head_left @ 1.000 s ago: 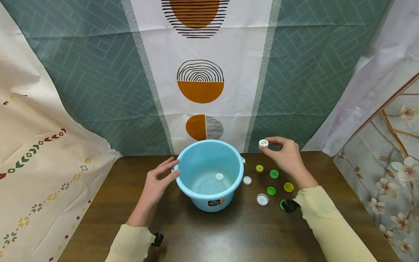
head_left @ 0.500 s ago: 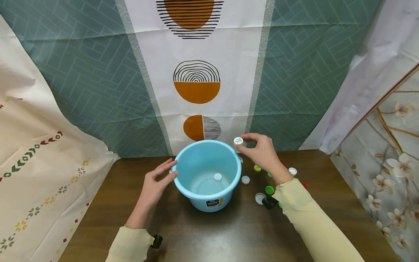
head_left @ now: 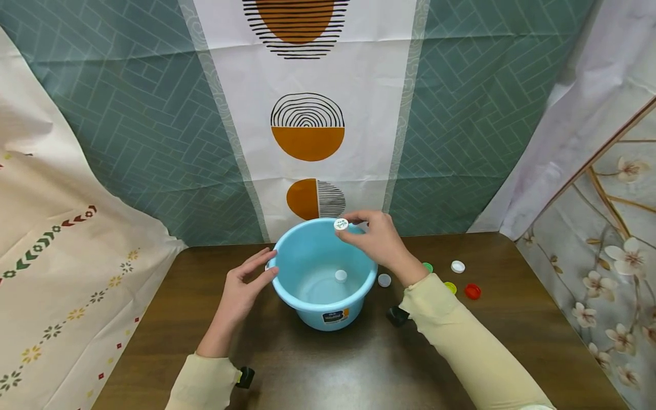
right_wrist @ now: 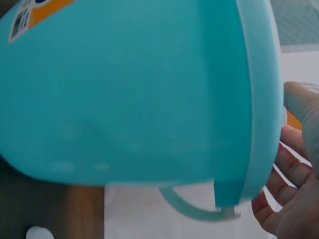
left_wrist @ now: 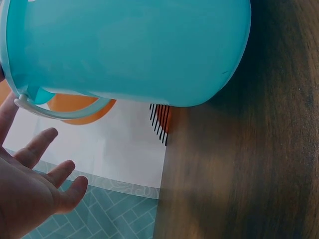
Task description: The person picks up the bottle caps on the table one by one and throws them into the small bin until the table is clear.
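My left hand (head_left: 242, 291) rests with its fingertips against the left rim of the light blue bucket (head_left: 319, 307). In the left wrist view the hand (left_wrist: 40, 191) has its fingers spread beside the bucket (left_wrist: 129, 50) and its pale handle. Between thumb and fingertips, my right hand (head_left: 379, 242) pinches a white cap (head_left: 340, 224) with green print, above the back right part of the bucket's opening. Another white cap (head_left: 340, 276) lies on the bucket floor. The right wrist view shows the right hand (right_wrist: 299, 174) at the rim, the bucket (right_wrist: 124, 89) hiding most of its cap.
On the brown table (head_left: 318, 370), right of the bucket, lie a white cap (head_left: 384, 280), another white cap (head_left: 458, 266), a red cap (head_left: 472, 291), and green and yellow caps partly hidden by the right arm. A patterned cloth (head_left: 461, 142) hangs behind the table.
My right hand has carried the printed white cap leftward from beyond the bucket's right side to over its opening. My left hand has stayed at the rim. The view has shifted slightly.
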The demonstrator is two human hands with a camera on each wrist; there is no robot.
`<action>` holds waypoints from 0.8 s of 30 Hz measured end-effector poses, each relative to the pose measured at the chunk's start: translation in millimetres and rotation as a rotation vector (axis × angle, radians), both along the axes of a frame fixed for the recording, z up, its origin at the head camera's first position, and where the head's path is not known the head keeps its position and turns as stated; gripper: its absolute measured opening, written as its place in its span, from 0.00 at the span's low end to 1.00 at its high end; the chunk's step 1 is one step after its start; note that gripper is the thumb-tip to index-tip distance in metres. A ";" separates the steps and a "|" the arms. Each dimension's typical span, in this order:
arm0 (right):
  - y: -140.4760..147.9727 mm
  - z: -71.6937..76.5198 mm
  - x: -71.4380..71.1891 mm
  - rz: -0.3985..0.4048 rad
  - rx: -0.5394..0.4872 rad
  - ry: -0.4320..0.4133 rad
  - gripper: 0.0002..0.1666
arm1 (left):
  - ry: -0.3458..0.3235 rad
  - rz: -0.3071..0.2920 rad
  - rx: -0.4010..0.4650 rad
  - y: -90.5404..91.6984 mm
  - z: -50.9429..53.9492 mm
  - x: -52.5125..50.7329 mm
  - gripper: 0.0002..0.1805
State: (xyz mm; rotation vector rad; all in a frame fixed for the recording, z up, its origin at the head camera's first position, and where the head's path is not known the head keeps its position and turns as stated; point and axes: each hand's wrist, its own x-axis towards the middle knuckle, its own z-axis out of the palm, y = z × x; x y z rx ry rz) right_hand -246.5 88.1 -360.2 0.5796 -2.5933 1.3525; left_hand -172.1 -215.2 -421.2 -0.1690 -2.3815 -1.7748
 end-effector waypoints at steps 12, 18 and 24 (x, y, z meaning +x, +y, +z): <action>-24.9 4.5 -0.1 0.041 0.019 -0.011 0.21 | -0.004 -0.002 0.002 0.7 -0.6 0.6 0.21; -36.5 4.4 0.6 0.047 0.031 -0.015 0.21 | -0.020 -0.006 0.017 3.0 5.9 3.3 0.22; -47.0 3.6 2.2 0.058 0.051 -0.010 0.22 | -0.032 -0.007 0.022 8.9 24.0 12.7 0.23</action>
